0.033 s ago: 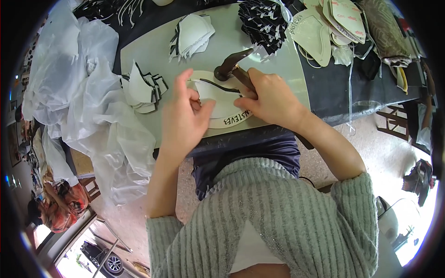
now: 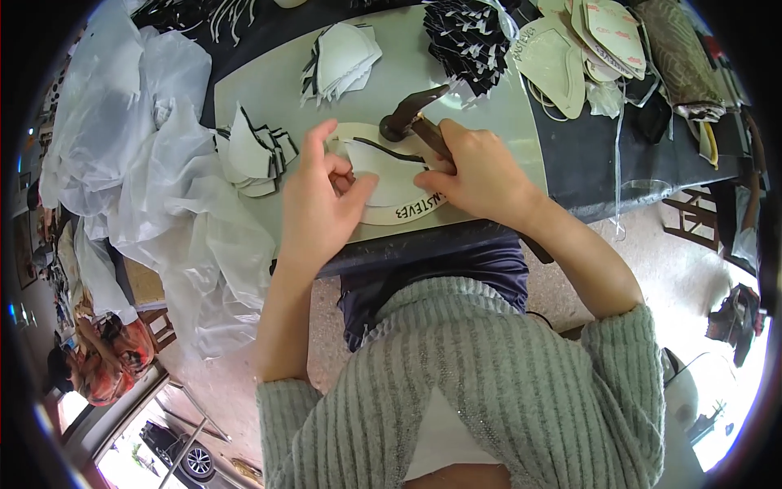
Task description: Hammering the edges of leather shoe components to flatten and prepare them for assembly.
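In my right hand (image 2: pixel 476 171) is a hammer (image 2: pixel 399 122), with my fingers wrapped round its handle. Its dark metal head hangs just above the upper edge of the work, and the handle's end pokes out near the table edge. My left hand (image 2: pixel 326 191) rests at the left side of a white curved piece (image 2: pixel 387 175). The index finger sticks up, the other fingers bend loosely, and the thumb lies on the piece. A black strip (image 2: pixel 391 150) runs along the piece's top edge. Underneath is a cream template (image 2: pixel 415 213) with hand lettering.
White black-edged pieces lie stacked at the left (image 2: pixel 252 159) and at the back (image 2: pixel 346 61) of the pale board (image 2: pixel 285 81). A black bundle (image 2: pixel 466 45) and cream templates (image 2: pixel 558 69) stand farther right. Clear plastic sheeting (image 2: pixel 171 163) drapes over the table's left side.
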Demonstrator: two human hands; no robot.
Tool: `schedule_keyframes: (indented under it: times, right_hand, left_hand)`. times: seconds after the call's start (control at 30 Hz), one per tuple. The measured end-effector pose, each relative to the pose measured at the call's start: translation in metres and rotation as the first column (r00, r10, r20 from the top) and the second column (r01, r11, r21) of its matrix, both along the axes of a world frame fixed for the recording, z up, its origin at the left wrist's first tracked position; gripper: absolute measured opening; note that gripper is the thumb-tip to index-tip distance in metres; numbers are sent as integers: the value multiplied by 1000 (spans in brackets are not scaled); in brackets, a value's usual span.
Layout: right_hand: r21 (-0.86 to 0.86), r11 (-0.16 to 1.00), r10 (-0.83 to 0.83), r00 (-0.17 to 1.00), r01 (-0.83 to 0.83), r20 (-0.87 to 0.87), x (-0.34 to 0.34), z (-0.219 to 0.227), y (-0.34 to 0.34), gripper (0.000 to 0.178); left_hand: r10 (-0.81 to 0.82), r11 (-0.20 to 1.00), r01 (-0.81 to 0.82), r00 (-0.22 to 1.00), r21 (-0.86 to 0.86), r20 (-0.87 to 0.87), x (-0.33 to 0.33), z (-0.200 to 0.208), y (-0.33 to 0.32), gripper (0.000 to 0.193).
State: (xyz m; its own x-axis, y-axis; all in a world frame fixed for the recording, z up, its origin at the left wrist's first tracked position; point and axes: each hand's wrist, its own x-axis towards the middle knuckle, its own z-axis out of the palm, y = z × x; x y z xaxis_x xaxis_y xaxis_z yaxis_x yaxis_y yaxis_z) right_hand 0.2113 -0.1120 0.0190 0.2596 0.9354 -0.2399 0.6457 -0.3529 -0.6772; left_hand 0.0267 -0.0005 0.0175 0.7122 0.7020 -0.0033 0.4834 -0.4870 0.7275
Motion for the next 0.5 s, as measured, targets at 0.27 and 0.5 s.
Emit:
schedule_keyframes:
  times: [0.27, 0.5]
  right_hand:
    - [125, 992, -26, 999, 29, -24, -1, -10, -4, 40]
    - [126, 992, 15, 1000, -17, 17, 2, -8, -4, 41]
  left_hand:
    - [4, 990, -7, 1000, -139, -22, -5, 1, 10, 62]
    - [-106, 991, 93, 984, -94, -143, -3, 11, -2, 54]
